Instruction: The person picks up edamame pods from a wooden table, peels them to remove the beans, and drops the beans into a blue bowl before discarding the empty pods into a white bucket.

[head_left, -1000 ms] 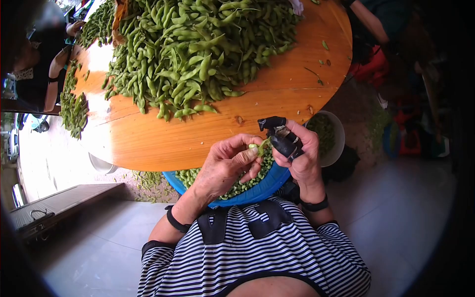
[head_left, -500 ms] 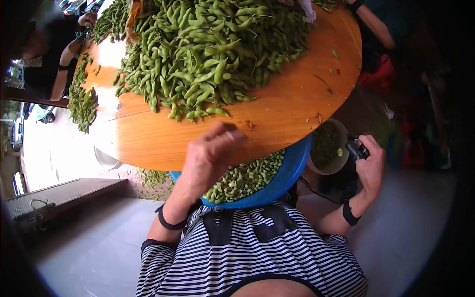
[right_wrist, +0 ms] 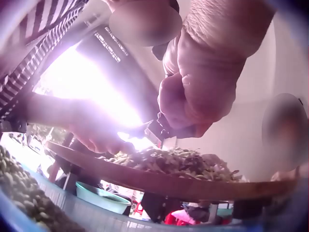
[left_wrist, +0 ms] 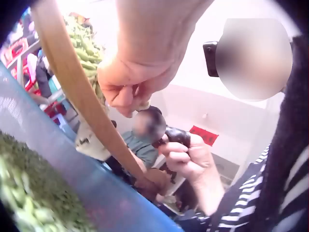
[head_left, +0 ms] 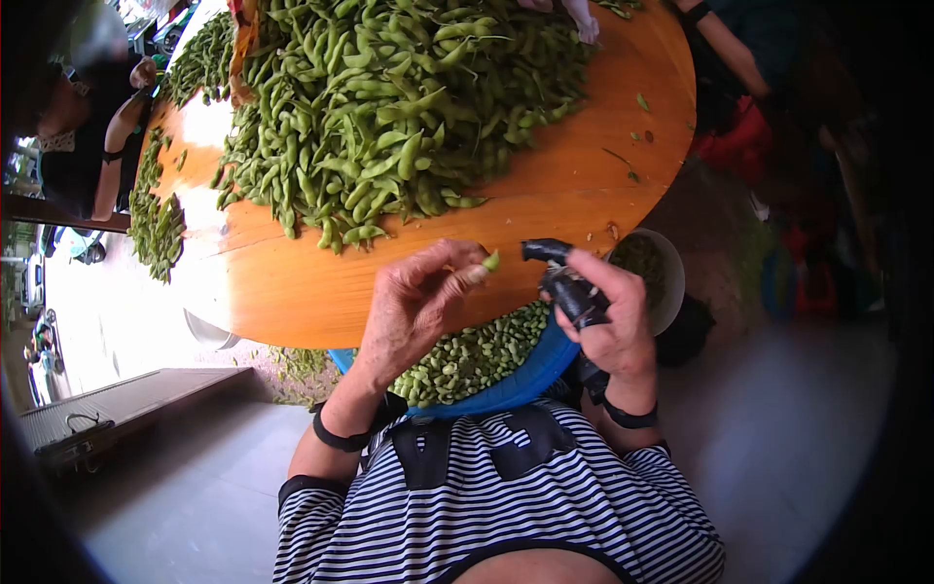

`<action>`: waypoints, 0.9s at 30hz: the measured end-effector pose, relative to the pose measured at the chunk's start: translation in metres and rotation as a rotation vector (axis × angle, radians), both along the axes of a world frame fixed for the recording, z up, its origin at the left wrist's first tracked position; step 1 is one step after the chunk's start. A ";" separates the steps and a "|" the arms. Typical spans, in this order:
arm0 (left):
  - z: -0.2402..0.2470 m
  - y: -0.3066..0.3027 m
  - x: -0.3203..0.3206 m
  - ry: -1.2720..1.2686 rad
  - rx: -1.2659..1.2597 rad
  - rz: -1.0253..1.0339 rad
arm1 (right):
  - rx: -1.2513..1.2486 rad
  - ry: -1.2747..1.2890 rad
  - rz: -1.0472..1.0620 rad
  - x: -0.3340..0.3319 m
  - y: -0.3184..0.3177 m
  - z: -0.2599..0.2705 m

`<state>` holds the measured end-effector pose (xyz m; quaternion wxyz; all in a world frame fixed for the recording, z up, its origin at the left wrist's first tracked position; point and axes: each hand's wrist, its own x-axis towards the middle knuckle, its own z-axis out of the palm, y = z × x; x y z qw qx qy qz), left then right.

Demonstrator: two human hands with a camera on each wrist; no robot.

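Observation:
In the head view my left hand pinches a small green pod between thumb and fingertips, just above the table's near edge. To its right is my right hand, black coverings on its thumb and index finger, which stand apart, touching nothing visible; its other fingers bend inward. Below both hands, a blue basin holds shelled green beans. A large heap of pods covers much of the wooden table. The left wrist view also shows my left hand and right hand apart.
A pale bucket with green matter stands right of the basin. A smaller pod pile lies at the table's left edge. Other people's arms reach in at the far left and upper right. A folded metal panel lies at lower left.
My right hand swung out over the bucket, then came back left beside the basin. My left hand moved up to the table, where it now pinches a pod.

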<state>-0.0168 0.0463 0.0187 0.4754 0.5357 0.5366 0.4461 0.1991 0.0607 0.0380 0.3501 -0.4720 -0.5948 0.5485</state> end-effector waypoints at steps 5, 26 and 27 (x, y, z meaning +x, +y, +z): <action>-0.008 -0.009 0.017 -0.581 -0.363 -0.024 | -0.123 0.093 0.067 -0.008 -0.001 -0.006; -0.026 -0.023 0.025 -0.314 -0.130 -0.029 | 0.001 0.213 0.135 -0.007 -0.002 -0.022; -0.029 -0.022 0.025 -0.065 0.059 -0.019 | 0.195 0.009 0.158 -0.009 -0.001 -0.020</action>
